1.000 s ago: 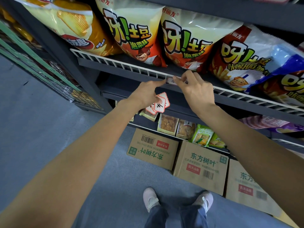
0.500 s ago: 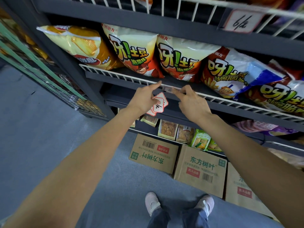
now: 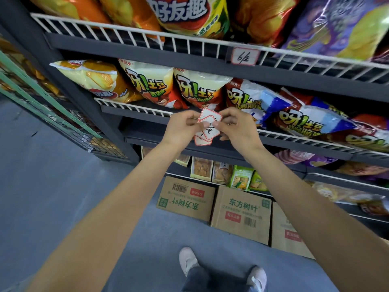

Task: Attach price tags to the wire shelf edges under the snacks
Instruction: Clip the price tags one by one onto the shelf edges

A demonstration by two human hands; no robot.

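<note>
Both hands meet just in front of the middle wire shelf edge (image 3: 134,107), which we take as our landmark. Left hand (image 3: 182,127) holds a small stack of price tags (image 3: 207,127), white cards with red borders, fingers curled around the stack's left side. Right hand (image 3: 235,128) comes in from the other side, thumb and forefinger pinched on the right edge of the top card. The stack hangs just below and in front of the landmark edge, under the chip bags (image 3: 200,89).

We judge the step in hand to be peeling one tag off the stack before fitting it to the rail.

- Pinch only the top card; slide it sideways off the stack rather than lifting, so two do not come away together.
- Keep the left grip firm on the remainder; loose cards would drop to the floor by the cardboard boxes (image 3: 240,211) below the landmark.
- Check the written figure faces outward and upright before offering it to the wire.
- One shelf above the landmark, a tag already mounted (image 3: 245,57) sits flat against the white wire, under its bags; match that placement.
- We cannot tell whether a tag is already on the landmark edge behind the hands; look before placing.
- Centre it beneath the matching bag.
</note>
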